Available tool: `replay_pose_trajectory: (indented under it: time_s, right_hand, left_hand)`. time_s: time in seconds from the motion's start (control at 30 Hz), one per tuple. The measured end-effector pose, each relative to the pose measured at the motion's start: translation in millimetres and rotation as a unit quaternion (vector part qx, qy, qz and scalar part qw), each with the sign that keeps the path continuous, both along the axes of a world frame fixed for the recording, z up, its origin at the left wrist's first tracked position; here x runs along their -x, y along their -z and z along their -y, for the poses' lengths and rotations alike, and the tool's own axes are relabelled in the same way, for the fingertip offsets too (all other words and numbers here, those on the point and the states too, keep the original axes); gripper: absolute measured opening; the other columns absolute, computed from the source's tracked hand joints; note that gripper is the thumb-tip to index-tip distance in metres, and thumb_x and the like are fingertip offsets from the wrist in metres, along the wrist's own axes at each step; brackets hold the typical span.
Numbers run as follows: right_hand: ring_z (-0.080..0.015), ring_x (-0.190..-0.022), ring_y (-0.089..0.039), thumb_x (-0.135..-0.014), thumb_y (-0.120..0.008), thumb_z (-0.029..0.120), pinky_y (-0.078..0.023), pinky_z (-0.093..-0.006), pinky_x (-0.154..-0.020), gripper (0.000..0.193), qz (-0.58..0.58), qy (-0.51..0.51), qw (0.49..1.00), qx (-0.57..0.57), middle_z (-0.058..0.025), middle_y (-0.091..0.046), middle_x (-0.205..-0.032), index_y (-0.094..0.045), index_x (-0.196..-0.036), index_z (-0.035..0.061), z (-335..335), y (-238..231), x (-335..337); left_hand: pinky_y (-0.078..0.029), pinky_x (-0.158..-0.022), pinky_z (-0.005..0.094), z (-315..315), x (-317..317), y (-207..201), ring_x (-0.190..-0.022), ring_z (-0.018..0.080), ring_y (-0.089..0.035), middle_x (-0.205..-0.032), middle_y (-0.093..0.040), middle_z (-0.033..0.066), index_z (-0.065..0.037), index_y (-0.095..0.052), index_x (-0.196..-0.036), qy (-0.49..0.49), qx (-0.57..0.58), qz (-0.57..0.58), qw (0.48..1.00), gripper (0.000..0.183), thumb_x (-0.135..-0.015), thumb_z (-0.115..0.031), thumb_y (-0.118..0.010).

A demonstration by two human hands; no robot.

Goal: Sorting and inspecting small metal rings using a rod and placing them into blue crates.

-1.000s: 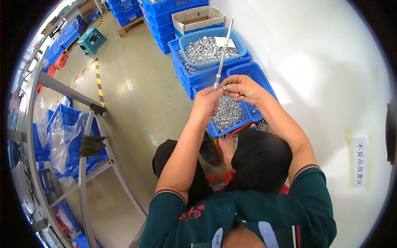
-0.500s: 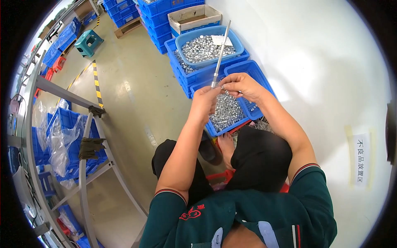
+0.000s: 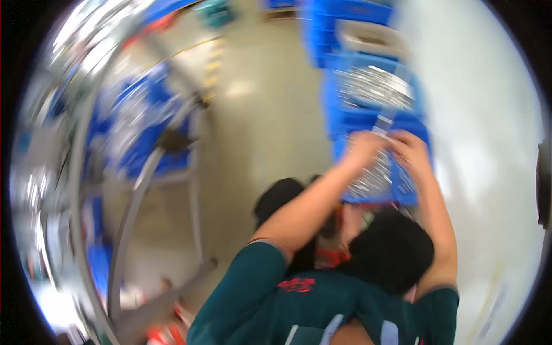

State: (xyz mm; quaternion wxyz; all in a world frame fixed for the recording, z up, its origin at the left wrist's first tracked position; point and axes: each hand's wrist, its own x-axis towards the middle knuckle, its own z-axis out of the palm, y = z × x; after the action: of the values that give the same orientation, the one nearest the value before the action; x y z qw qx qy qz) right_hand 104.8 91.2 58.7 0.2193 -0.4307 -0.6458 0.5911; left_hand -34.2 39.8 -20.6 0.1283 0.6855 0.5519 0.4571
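Motion smears the whole head view. My left hand [image 3: 362, 150] is closed around the lower end of a slim metal rod [image 3: 383, 122], which slants up and away from me. Beside it, my right hand [image 3: 410, 152] is closed with its fingertips against the rod's lower end. What those fingertips pinch is too small and blurred to make out. Both hands are above a blue bin holding small shiny metal parts [image 3: 371, 181]. A second blue bin [image 3: 421, 127] lies under and beyond my right hand.
Past the hands, a light-blue tub [image 3: 418, 105] of metal parts rests on blue crates, with an open pale box [image 3: 345, 35] behind. A white wall [image 3: 477, 144] stands at the right. At the left are a grey metal frame [image 3: 133, 213] and plastic-draped blue crates [image 3: 146, 164].
The view has swung left, so my hands, the bins and the rod appear farther right and blurred. Both hands remain together at the rod's lower end.
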Motion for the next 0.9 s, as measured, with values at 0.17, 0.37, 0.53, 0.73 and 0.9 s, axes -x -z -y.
replay_pose_trajectory:
  time_s: [0.17,0.37,0.53,0.73,0.9]
  right_hand:
    - [-0.0021,-0.044,-0.036,-0.082,-0.056,0.012,-0.024,-0.0163,-0.037,0.016,0.032,0.060,0.997,-0.042,0.0026,-0.048,-0.059,-0.059,-0.093,0.0007,33,15,-47]
    - [-0.0012,-0.045,-0.036,-0.085,-0.055,0.012,-0.023,-0.0154,-0.037,0.017,-0.018,0.036,0.999,-0.007,0.0033,-0.049,-0.061,-0.058,-0.097,0.0015,25,29,-57]
    - [-0.0025,-0.049,-0.036,-0.086,-0.053,0.015,-0.026,-0.0134,-0.039,0.021,-0.157,0.089,0.976,0.118,0.0026,-0.046,-0.071,-0.054,-0.102,0.0017,-13,17,-69]
    - [-0.0035,-0.049,-0.036,-0.085,-0.057,0.018,-0.025,-0.0150,-0.037,0.021,-0.339,0.065,0.911,0.225,-0.0017,-0.048,-0.072,-0.055,-0.093,-0.0003,-89,29,-81]
    - [-0.0038,-0.051,-0.037,-0.087,-0.055,0.021,-0.027,-0.0148,-0.039,0.021,-0.380,0.091,0.895,0.216,-0.0005,-0.047,-0.071,-0.056,-0.092,0.0013,-104,40,-120]
  left_hand:
    - [-0.043,-0.054,0.0337,35,-49,-26,-0.057,0.0159,-0.054,-0.058,-0.058,0.0107,0.002,-0.063,-0.065,-0.040,0.222,0.435,0.872,0.016,-0.065,-0.014,-0.061]
    - [-0.040,-0.048,0.0333,51,-48,-33,-0.051,0.0169,-0.051,-0.054,-0.055,0.0107,0.002,-0.061,-0.062,-0.047,0.211,0.482,0.849,0.014,-0.063,-0.011,-0.057]
    - [-0.045,-0.055,0.0315,17,-37,-24,-0.061,0.0123,-0.054,-0.064,-0.059,0.0058,0.002,-0.062,-0.079,-0.038,0.233,0.396,0.887,0.022,-0.066,-0.016,-0.061]
    - [-0.044,-0.060,0.0290,-9,-20,-24,-0.065,0.0150,-0.055,-0.072,-0.061,0.0089,0.002,-0.060,-0.084,-0.014,0.243,0.345,0.907,0.028,-0.077,-0.025,-0.062]
    - [-0.035,-0.052,0.0244,-12,-27,-9,-0.057,0.0066,-0.043,-0.060,-0.049,0.0013,-0.001,-0.060,-0.080,0.033,0.318,0.325,0.890,0.034,-0.087,-0.033,-0.049]
